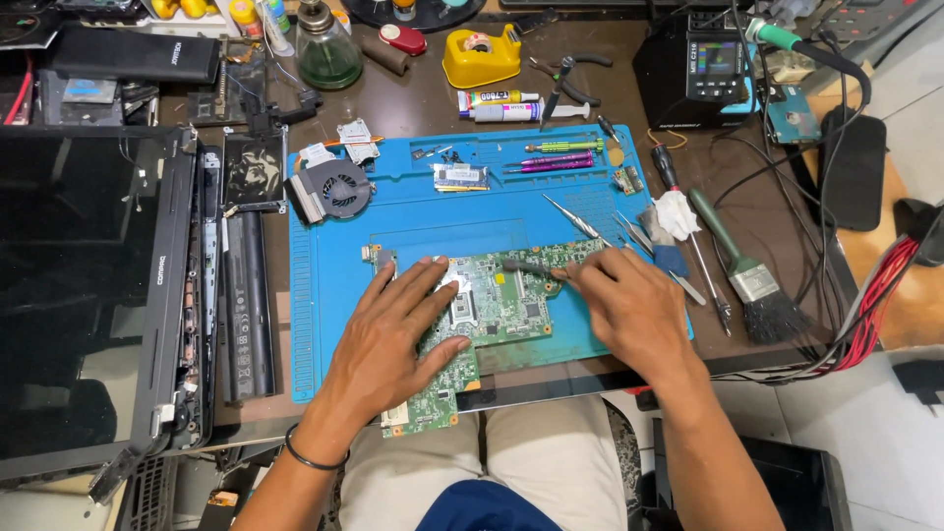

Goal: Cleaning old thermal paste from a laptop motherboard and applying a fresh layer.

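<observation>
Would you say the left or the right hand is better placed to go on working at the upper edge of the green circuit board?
Probably the right hand: it already holds a dark tool against the circuit board there, while the left hand lies flat on the board, steadying it.

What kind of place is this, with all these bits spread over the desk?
Probably an electronics repair bench. A green circuit board lies on a blue work mat, a soldering station stands behind it, and an opened laptop sits alongside.

Bright, even overhead light, soft shadows under the hands, sharp focus, slight wide-angle bending at the edges.
</observation>
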